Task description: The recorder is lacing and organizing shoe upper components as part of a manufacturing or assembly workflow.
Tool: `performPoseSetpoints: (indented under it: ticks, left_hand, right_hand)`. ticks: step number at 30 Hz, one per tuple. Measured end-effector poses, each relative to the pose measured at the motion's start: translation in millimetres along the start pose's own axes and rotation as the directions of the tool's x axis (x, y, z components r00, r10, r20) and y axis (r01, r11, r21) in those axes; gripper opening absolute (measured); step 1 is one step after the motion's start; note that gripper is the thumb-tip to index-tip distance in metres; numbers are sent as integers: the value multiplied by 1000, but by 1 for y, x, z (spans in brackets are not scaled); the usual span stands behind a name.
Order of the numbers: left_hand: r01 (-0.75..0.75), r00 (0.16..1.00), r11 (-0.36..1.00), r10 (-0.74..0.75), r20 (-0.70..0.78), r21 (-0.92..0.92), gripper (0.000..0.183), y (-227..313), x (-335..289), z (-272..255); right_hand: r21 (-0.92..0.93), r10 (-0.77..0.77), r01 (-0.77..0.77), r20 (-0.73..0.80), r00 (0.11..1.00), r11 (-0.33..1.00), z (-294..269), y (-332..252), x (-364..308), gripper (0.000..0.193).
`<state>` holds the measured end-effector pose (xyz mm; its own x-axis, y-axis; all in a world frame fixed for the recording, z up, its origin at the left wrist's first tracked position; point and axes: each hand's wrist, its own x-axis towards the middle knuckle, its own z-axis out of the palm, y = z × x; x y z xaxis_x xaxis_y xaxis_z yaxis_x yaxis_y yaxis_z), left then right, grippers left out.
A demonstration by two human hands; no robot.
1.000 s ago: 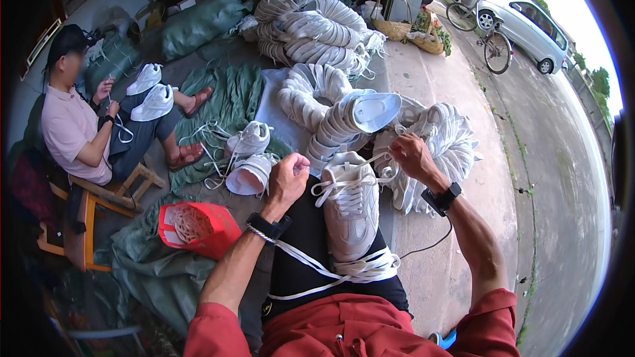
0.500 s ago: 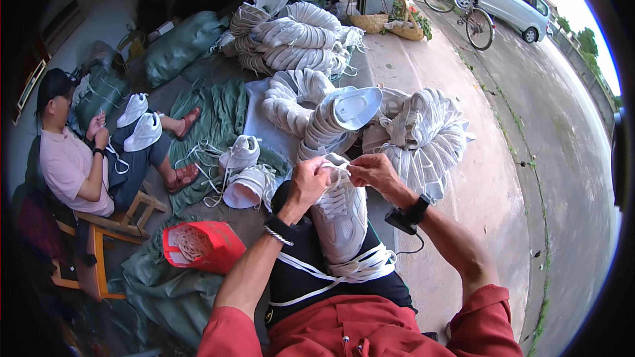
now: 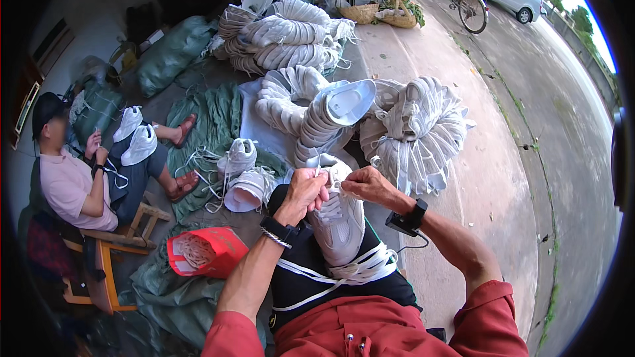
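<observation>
A white sneaker (image 3: 338,225) rests on my lap with its toe toward me, laces crossing its front. My left hand (image 3: 305,193) is closed at the left of the shoe's collar, a bit of white lace at its fingertips. On the other side, my right hand (image 3: 372,185) pinches white lace close to the upper eyelets. A bundle of loose white shoelaces (image 3: 360,267) lies across my thighs, just below the toe. The tips of some fingers are hidden behind the hands.
Ahead stand nested rows of white shoe uppers (image 3: 334,116) and a tied bundle (image 3: 420,135). A red bag (image 3: 228,251) of laces sits at my left. Beyond it, a person in a pink shirt (image 3: 73,185) sits on a wooden stool. Two baskets (image 3: 360,13) stand farther off.
My hands have come slightly lower and drawn in around the top of the shoe. The lace loop between them is smaller. The whole view has shifted a little.
</observation>
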<state>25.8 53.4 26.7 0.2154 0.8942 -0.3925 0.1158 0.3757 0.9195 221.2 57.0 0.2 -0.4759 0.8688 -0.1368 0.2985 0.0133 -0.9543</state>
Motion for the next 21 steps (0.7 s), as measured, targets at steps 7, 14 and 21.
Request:
performPoseSetpoints:
  ticks: [7, 14, 21]
  left_hand:
    - [-52, 999, 998, 52, 7, 22, 20, 0, -3, 4]
    - [-365, 928, 894, 370, 30, 260, 19, -12, -1, 11]
    - [-115, 993, 993, 115, 10, 3, 20, -5, -1, 1]
  right_hand:
    - [45, 0, -1, 17, 1000, 999, -2, -4, 1, 24]
    - [-60, 83, -85, -32, 996, 995, -2, -16, 16, 24]
    - [6, 54, -54, 88, 995, 999, -13, -36, 8, 21]
